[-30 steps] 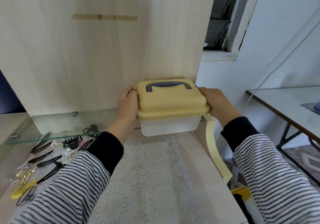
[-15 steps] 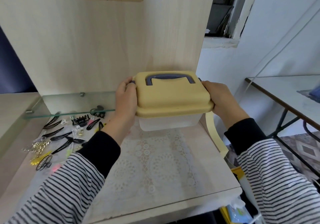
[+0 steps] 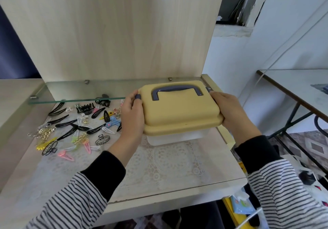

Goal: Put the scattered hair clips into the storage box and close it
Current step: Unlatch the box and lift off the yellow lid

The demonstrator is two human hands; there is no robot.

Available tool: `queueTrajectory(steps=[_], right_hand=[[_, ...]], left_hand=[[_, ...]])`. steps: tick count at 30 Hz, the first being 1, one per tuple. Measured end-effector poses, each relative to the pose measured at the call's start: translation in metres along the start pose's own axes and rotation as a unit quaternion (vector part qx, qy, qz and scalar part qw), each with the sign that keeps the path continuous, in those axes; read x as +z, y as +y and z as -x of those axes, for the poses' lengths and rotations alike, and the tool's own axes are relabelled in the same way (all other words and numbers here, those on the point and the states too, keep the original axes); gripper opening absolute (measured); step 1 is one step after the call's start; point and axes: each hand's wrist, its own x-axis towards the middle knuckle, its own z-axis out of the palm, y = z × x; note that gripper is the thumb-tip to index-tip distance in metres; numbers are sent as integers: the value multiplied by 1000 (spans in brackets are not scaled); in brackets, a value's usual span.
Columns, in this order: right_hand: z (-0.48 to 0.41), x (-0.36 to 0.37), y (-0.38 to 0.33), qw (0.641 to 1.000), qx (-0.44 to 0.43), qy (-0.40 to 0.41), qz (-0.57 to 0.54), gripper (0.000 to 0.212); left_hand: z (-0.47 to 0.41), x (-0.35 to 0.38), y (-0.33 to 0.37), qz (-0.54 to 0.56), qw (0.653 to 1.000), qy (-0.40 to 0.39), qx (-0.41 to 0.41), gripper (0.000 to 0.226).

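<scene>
The storage box [image 3: 179, 112] has a yellow lid with a blue-grey handle and a clear body, and its lid is on. It sits low over the lace mat at the right of the desk. My left hand [image 3: 132, 117] grips its left side, thumb on the blue latch. My right hand [image 3: 229, 111] grips its right side. Several scattered hair clips [image 3: 79, 126], black, white, pink, yellow and gold, lie on the desk to the left of the box.
A glass shelf [image 3: 71, 94] runs along the back under an upright wooden panel [image 3: 113, 30]. A lace mat [image 3: 159, 165] covers the desk in front of the box. The desk edge drops off at the right; a glass-topped table [image 3: 301, 85] stands beyond.
Both hands have brought the box down and toward me, from up against the wooden panel to just above the lace mat. More of the scattered clips have come into view.
</scene>
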Motion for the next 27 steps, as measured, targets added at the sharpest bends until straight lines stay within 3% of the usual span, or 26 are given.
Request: queueTrajectory(steps=[4, 9, 17, 21, 25, 27], right_hand=[[0, -1, 17, 1000, 19, -1, -6, 29], [-6, -4, 36, 999, 43, -5, -20, 19], [-11, -6, 46, 998, 52, -11, -33, 20], [-10, -12, 45, 999, 27, -22, -14, 19], [-10, -18, 44, 998, -36, 1, 54, 21], [-11, -19, 42, 995, -65, 1, 78, 25]], left_hand=[[2, 0, -9, -15, 1000, -6, -4, 35], [4, 1, -14, -15, 1000, -11, 1, 34], [1, -5, -22, -54, 997, -52, 5, 30], [-4, -18, -20, -113, 988, -95, -34, 32], [-11, -31, -17, -256, 960, -109, -9, 35], [-12, -34, -15, -276, 954, -118, -13, 32]])
